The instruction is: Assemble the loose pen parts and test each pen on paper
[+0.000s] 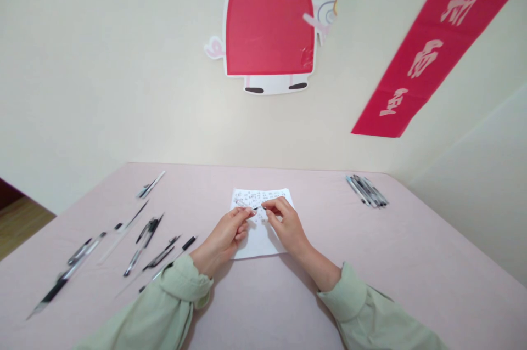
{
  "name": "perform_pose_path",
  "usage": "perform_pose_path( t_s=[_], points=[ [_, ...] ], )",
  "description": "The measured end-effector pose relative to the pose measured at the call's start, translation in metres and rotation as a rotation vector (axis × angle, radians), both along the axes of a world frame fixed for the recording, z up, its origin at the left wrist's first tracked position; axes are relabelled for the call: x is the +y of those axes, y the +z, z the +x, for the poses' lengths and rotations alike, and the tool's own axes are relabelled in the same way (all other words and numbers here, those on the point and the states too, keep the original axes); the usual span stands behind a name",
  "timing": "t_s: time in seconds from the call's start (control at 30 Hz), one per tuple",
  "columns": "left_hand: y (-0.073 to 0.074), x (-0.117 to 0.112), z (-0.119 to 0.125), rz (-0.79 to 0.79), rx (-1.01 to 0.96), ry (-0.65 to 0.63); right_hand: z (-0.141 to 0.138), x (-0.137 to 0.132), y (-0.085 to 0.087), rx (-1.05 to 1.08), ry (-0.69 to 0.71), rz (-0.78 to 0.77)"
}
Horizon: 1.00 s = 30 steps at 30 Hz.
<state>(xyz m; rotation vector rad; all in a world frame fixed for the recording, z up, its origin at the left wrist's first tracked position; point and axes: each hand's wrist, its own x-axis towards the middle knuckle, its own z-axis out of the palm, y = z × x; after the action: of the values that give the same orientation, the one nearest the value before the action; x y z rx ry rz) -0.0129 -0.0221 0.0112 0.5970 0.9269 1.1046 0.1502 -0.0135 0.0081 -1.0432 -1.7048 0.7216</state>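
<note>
Since I'm only getting one head cam from way over here, I'll start big: pale wall (102, 65), then the pink-covered surface (370, 262), then a scatter of loose pen parts (60, 285) down the left side. Smaller than that, there's a white sheet (259, 243) with handwriting on it near the middle, plus a tight bunch of pens (366, 192) off to the right. My read on progress: the bunch looks like the done side, the scatter looks like what's left, and one piece is mid-job. Just a guess though.

Pose-wise, both light green sleeves (140, 314) come in from the bottom and angle inward, with left hand (227, 233) and right hand (287, 225) nearly meeting over the sheet. Each grip is a narrow pinch: left has a slim pen piece (258, 208), right pinches its other end. Too small to tell whether that's one part or two.
</note>
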Motion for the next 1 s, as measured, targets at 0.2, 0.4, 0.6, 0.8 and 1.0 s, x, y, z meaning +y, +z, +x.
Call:
perform_pose_path(
  t_s=[0.2,0.4,0.6,0.8,1.0],
  points=[
    [0.000,-0.001,0.002,-0.082,-0.168,0.026,-0.006,-0.006,-0.001,-0.075,0.027,0.066],
    [-0.003,-0.005,0.007,-0.014,-0.093,0.011,-0.005,-0.006,-0.004,-0.147,0.024,0.092],
    [-0.005,-0.009,0.010,0.051,0.023,0.009,-0.005,-0.006,-0.007,-0.172,0.029,0.099],
    [-0.009,-0.007,0.010,0.043,0.020,0.030,-0.006,-0.008,-0.006,-0.144,0.056,0.098],
    [-0.009,-0.008,0.010,0.040,0.006,0.025,-0.007,-0.009,-0.003,-0.122,0.083,0.111]
  ],
)
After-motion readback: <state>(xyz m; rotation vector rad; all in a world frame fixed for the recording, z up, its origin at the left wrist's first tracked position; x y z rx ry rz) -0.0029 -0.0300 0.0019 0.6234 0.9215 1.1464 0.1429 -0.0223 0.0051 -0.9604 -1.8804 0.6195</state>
